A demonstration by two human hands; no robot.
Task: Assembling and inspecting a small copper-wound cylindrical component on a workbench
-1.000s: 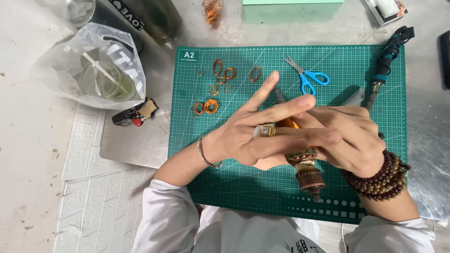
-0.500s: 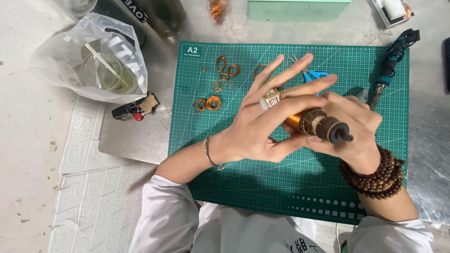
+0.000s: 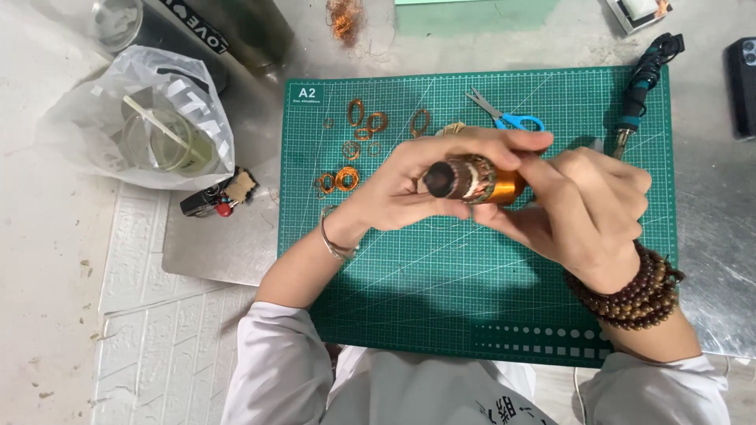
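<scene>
At mid-frame we grip a copper-wound cylindrical motor rotor [image 3: 472,179] with both our left hand [image 3: 409,185] and right hand [image 3: 587,208]; copper wire coils [image 3: 346,179] and blue-handled scissors [image 3: 504,116] lie beyond on the green cutting mat [image 3: 441,299].

Single head-worn view, looking steeply down, close over green cutting mat [image 3: 472,299] and grey tabletop [image 3: 47,236].

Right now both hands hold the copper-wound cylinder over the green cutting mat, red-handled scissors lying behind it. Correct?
Not quite. In the head view the scissors have blue handles, not red. The rest stands: the left hand and right hand hold the copper-wound cylinder over the green cutting mat.
</scene>
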